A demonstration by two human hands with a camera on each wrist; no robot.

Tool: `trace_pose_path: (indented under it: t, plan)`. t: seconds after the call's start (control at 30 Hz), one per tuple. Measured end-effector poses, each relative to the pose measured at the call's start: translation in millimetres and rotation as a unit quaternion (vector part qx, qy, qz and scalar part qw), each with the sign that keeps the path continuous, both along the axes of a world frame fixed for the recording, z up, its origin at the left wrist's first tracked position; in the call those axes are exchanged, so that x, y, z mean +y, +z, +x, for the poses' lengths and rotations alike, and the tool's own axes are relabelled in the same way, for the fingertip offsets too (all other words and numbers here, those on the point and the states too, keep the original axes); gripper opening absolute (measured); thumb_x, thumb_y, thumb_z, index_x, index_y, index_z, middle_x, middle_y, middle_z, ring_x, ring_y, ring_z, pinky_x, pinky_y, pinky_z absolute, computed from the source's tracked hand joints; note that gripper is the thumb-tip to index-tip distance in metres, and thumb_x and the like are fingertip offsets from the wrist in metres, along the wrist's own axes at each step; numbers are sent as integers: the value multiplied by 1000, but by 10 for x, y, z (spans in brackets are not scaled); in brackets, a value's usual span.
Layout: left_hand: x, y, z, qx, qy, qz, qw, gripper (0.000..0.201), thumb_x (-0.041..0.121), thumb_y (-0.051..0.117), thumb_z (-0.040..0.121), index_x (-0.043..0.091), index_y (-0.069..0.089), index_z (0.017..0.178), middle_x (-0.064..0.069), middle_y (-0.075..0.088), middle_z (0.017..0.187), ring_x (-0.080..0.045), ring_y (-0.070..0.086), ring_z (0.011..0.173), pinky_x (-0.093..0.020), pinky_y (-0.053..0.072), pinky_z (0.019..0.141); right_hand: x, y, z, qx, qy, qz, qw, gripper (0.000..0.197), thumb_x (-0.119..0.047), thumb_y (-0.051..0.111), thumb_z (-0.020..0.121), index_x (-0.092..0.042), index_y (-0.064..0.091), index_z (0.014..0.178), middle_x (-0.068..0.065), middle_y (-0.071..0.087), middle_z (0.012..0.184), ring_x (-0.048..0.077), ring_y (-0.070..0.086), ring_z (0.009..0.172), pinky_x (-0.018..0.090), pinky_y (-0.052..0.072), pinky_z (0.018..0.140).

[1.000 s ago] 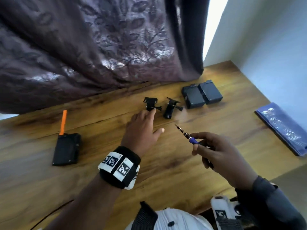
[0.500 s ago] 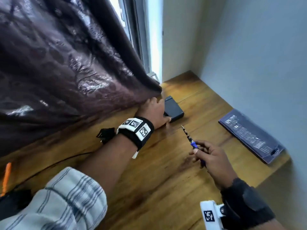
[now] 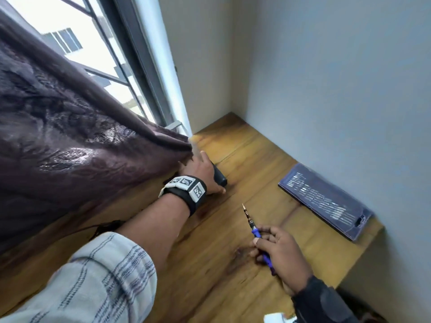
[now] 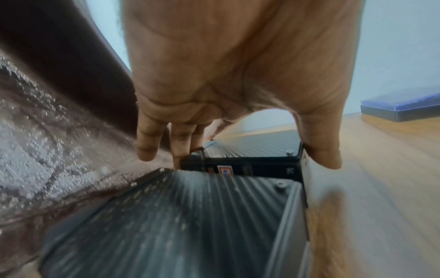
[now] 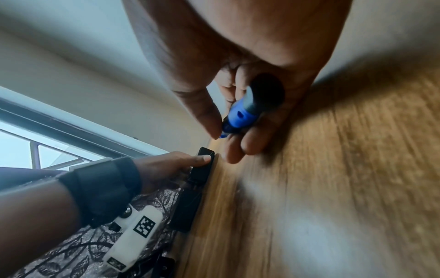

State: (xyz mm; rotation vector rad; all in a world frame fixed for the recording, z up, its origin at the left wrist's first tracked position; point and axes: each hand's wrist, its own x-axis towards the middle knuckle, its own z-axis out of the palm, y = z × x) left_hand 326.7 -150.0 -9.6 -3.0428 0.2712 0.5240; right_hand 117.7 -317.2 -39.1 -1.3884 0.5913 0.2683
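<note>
Two dark ribbed boxes lie end to end at the curtain's edge. My left hand (image 3: 198, 170) reaches across the table and grips the farther black box (image 3: 219, 177). In the left wrist view the fingers (image 4: 147, 144) are at that box's (image 4: 252, 148) left side and the thumb (image 4: 321, 152) presses its right side. The nearer box (image 4: 181, 222) lies under the wrist. My right hand (image 3: 283, 251) hovers near the table's front and holds a blue-handled screwdriver (image 3: 251, 224), tip pointing away, in thumb and fingers (image 5: 250, 111).
The wooden table (image 3: 228, 271) ends at grey walls on the right and back. A flat blue case (image 3: 324, 201) lies against the right wall. A dark patterned curtain (image 3: 81, 148) hangs over the table's left and touches the boxes. A black cable and small black parts (image 3: 105, 228) lie beside my forearm.
My left hand left the small black brackets, went right to the boxes and now grips the far one. The view swung right. My right hand kept the screwdriver almost still.
</note>
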Motion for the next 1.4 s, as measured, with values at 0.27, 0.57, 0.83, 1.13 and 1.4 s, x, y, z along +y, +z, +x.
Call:
trace_pose_path:
  t: [0.27,0.57,0.83,1.13,1.4]
  plan:
    - [17,190,-125,-30,-13,-81,996,128,67,86,61,5,22,153,-16,49,138,-36,55,119,-45,49,96,-94,79,-33,11,-46,36,998,24,14,51,92,-1,54,112,23,70,81,24,57,56,27,44,42]
    - [439,825,-1415,-34,8,-516,856,124,39,101,58,27,28,158,7,46,148,-1,43,137,-33,44,116,137,861,-99,-147,-11,32,989,5,-8,67,92,-4,68,95,14,73,82,15,39,37,22,29,37]
    - [1088,1051,-2630,-13,6,-646,763,128,-2,96,63,19,19,162,3,41,157,-11,42,147,-31,51,109,736,1406,-575,-173,152,47,972,28,-35,68,91,-15,72,112,15,47,50,16,36,34,18,27,37]
    - [1834,1335,-3283,-114,-82,-388,911,148,47,96,63,37,-13,163,5,37,150,-6,39,136,-11,30,107,1457,1456,-1141,-170,228,91,954,61,-52,77,81,3,63,105,40,54,71,18,32,33,20,26,36]
    - [2383,1282,-3430,-107,-5,-533,839,118,67,80,71,39,12,164,6,44,154,-5,42,143,-30,38,116,1900,1528,-1342,-150,215,31,965,9,-9,62,95,-1,62,94,4,46,48,13,33,34,20,25,33]
